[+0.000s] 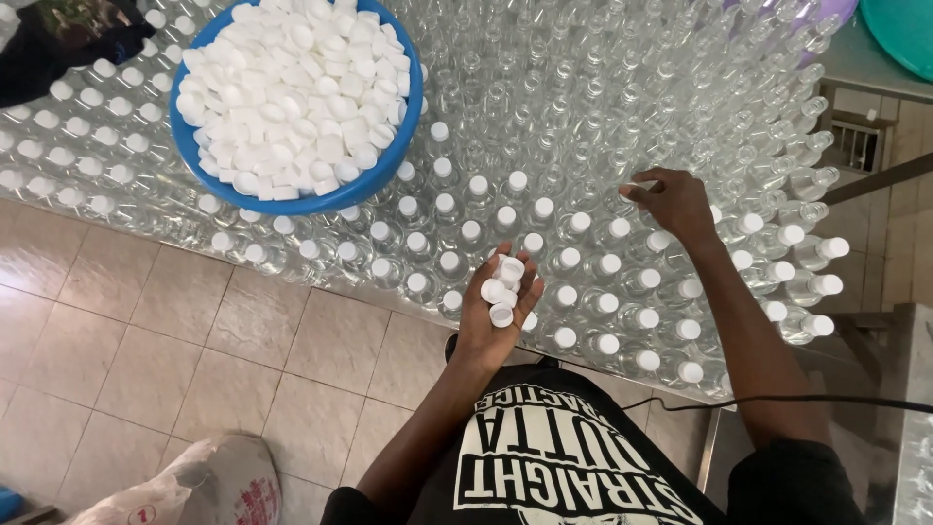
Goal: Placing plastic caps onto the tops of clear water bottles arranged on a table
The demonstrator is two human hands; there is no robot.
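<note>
Left hand [501, 311] has its grip cupped open upward, carrying several white caps [502, 289]. Right hand [675, 202] pinches one cap [632, 188] over the clear bottles [583, 117]; blue bowl [190, 146] of caps is near.
</note>
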